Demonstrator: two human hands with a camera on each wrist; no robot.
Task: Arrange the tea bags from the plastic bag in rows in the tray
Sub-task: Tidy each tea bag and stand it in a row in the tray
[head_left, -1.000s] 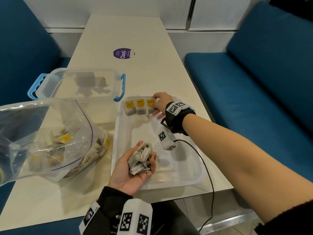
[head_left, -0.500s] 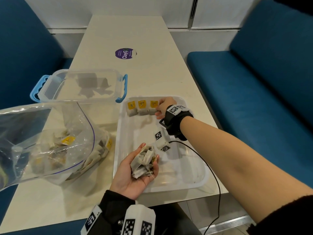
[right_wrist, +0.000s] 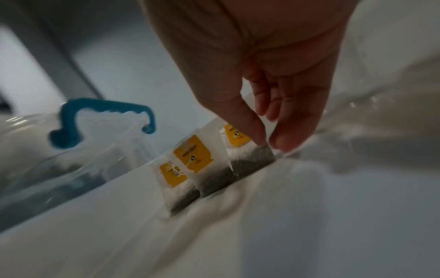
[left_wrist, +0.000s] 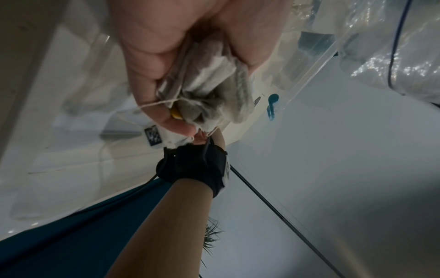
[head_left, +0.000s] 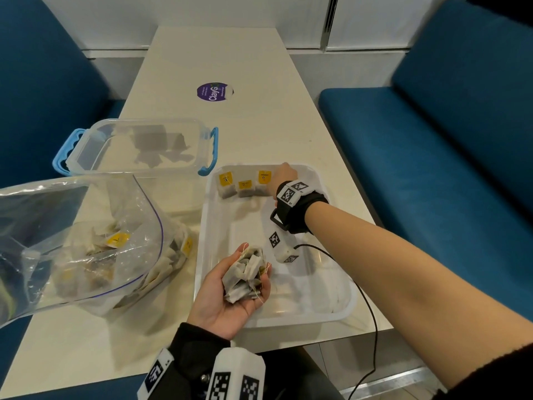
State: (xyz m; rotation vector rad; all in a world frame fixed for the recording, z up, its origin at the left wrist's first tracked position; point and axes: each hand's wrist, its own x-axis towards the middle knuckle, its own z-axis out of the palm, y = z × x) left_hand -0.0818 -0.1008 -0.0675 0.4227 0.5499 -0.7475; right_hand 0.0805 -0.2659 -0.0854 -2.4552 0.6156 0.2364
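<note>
A white tray [head_left: 291, 320] lies on the table in front of me. Three tea bags with yellow tags [head_left: 244, 186] stand in a row against its far wall. My right hand [head_left: 284, 172] reaches to the rightmost one [right_wrist: 250, 157], and thumb and forefinger [right_wrist: 258, 138] pinch its upper corner. My left hand [head_left: 255, 264] lies palm up over the tray's near left part, fingers curled round a crumpled bunch of tea bags [head_left: 242, 280], also seen in the left wrist view [left_wrist: 209, 90]. The clear plastic bag [head_left: 86, 241] with several more tea bags lies to the left of the tray.
A clear lidless box with blue handles [head_left: 144, 145] stands behind the plastic bag, left of the tray's far end. A purple round sticker [head_left: 215, 92] marks the far table. Blue benches [head_left: 418, 145] flank the table. A black cable [head_left: 370, 313] hangs from my right wrist over the tray's near corner.
My right hand has stayed at the rightmost tea bag and shifted it slightly toward the tray's far wall. The left hand holds its bunch in the same place.
</note>
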